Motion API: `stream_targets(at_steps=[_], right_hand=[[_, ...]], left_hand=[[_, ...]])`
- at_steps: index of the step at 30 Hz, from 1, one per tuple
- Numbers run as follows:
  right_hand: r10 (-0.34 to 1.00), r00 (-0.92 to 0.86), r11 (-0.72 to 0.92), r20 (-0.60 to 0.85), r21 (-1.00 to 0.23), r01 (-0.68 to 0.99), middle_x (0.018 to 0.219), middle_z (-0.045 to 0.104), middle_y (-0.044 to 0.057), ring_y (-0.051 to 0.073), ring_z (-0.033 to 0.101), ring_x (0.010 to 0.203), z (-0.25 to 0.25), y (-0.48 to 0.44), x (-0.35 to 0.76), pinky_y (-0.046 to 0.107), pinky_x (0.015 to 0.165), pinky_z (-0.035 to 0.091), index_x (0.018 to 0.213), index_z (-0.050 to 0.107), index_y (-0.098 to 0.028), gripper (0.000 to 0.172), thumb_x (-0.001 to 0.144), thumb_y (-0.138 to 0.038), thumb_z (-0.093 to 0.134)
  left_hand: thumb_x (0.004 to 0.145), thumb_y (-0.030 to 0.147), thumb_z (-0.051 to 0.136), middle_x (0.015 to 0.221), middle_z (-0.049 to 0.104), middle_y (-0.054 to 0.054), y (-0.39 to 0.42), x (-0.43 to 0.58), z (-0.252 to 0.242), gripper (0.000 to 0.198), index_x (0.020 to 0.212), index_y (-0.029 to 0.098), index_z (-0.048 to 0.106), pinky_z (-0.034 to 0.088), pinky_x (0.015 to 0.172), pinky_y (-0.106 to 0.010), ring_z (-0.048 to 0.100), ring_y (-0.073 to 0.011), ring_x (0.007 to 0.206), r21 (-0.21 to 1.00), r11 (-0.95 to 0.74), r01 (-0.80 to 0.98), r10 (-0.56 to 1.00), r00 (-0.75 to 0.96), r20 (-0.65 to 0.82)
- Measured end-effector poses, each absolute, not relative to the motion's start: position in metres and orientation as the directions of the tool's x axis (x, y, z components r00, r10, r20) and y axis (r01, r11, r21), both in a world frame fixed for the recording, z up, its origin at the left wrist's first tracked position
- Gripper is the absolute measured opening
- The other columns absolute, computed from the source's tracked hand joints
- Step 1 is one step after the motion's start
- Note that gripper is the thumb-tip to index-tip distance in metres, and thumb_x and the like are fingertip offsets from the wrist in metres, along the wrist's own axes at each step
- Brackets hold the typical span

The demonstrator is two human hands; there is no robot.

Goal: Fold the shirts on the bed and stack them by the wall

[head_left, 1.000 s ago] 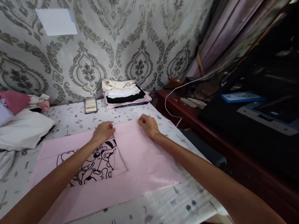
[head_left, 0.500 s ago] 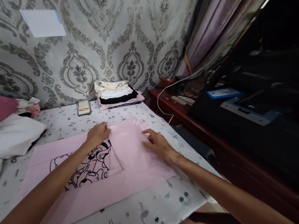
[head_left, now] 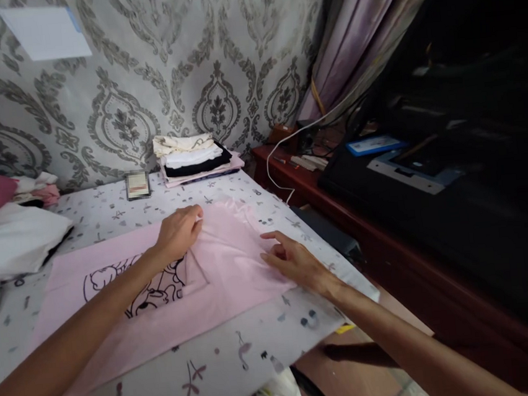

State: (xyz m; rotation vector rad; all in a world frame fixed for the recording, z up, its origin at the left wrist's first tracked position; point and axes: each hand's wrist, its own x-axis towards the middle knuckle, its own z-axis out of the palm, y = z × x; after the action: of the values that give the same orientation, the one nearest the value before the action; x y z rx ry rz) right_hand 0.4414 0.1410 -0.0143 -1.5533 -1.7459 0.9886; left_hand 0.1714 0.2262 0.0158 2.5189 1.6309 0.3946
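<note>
On the white patterned cover point(head_left: 224, 367), a pink cloth point(head_left: 233, 266) is spread. It seems light, soft and easy to wrinkle, so is best held by its edges. It is pinched by fingers of the left hand point(head_left: 177, 231), while those of the right hand point(head_left: 300, 266) are held apart at its right end.

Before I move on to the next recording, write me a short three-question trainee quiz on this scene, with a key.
1. True or false: the right hand is clenched into a fist.
2. Which colour tops the folded stack: a) black, b) cream, c) pink?
3. Fill in: the left hand pinches the printed cloth, whose main colour is ___.

Key: 1. False; it is open. 2. b. 3. Pink.
</note>
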Motion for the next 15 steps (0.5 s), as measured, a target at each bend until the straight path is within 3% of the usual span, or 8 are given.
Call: stream_targets(at_steps=[4,10,15], right_hand=[[0.984,-0.173,0.058,-0.044,-0.841,0.538,0.063,0.055,-0.007,0.013,0.046,0.056,-0.017,0.132,0.45,0.027,0.055,0.036,0.117,0.056,-0.023,0.037,0.081,-0.03,0.059],[0.984,-0.175,0.046,-0.042,-0.88,0.472,0.065,0.048,-0.007,0.013,0.043,0.057,-0.024,0.125,0.45,0.026,0.055,0.034,0.118,0.058,-0.023,0.039,0.081,-0.035,0.059],[0.999,-0.052,0.032,0.009,-0.891,0.453,0.078,0.053,-0.003,0.012,0.045,0.058,-0.029,0.125,0.448,0.026,0.054,0.035,0.122,0.057,-0.024,0.042,0.082,-0.037,0.057]], left_hand=[[0.095,0.031,0.048,0.077,0.065,0.0,0.166,0.179,0.022,0.018,0.085,0.022,0.061,0.043,0.064,-0.029,0.059,-0.0172,0.07,0.44,-0.559,0.703,0.776,0.631,-0.021],[0.096,0.034,0.049,0.104,0.064,-0.006,0.101,0.151,-0.004,0.016,0.099,0.023,0.061,0.049,0.077,-0.034,0.058,-0.0217,0.094,0.332,-0.712,0.619,0.664,0.747,0.032],[0.099,0.031,0.044,0.098,0.065,-0.007,0.097,0.145,-0.007,0.022,0.092,0.022,0.063,0.05,0.078,-0.037,0.057,-0.0215,0.089,0.329,-0.757,0.565,0.617,0.784,0.073]])
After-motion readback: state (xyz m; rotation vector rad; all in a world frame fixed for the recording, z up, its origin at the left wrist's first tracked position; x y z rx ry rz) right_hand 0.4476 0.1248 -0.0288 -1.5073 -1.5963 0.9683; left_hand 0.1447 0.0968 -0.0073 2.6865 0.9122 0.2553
